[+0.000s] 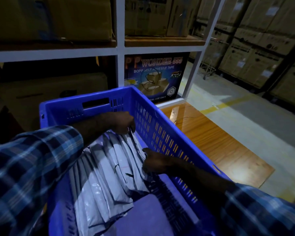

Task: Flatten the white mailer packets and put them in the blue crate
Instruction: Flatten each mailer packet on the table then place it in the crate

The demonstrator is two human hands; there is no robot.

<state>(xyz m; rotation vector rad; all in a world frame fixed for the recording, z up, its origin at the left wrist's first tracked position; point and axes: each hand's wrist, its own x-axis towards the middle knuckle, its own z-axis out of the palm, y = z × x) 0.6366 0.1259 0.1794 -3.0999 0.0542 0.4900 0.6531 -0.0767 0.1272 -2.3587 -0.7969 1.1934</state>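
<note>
A blue slotted plastic crate point(162, 126) fills the middle of the view. Inside it several white mailer packets point(109, 169) stand on edge in a leaning row against the left side. My left hand point(121, 122) reaches into the far end of the crate and pinches the top edge of the outermost packet. My right hand point(154, 161) is inside the crate near the right wall and grips the near edge of the same packet stack. Both forearms wear a blue plaid shirt.
The crate sits by a wooden table top point(211, 142). A white shelf frame point(120, 48) stands behind with cardboard boxes and a tape carton point(155, 77). Stacked cartons point(255, 48) line the aisle at right, past a concrete floor with a yellow line point(228, 103).
</note>
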